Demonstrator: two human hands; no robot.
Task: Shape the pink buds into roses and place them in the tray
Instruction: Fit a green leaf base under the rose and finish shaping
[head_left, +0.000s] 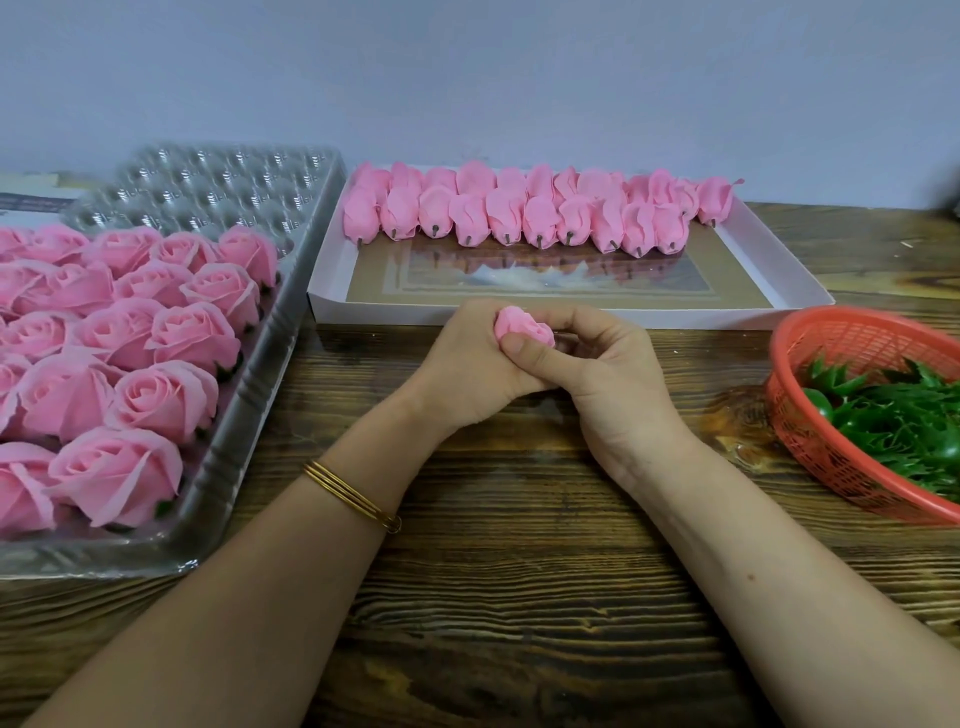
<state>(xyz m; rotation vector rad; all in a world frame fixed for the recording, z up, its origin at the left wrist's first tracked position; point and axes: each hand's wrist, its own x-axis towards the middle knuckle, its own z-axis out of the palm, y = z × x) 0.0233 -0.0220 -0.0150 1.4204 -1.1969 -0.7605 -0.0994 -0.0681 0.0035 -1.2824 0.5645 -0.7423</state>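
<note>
Hands at the middle of the wooden table (519, 597). The left hand (467, 364) and right hand (608, 384) meet, both curled around one pink bud (522, 325), which shows above the right thumb pressed on its near side. Finished roses (166, 400) fill the clear plastic tray (223, 457) at the left edge; unshaped buds (506, 221) line the white box (571, 314) behind the hands.

Glossy plastic tray (249, 415); rough wooden table (519, 597)
</note>
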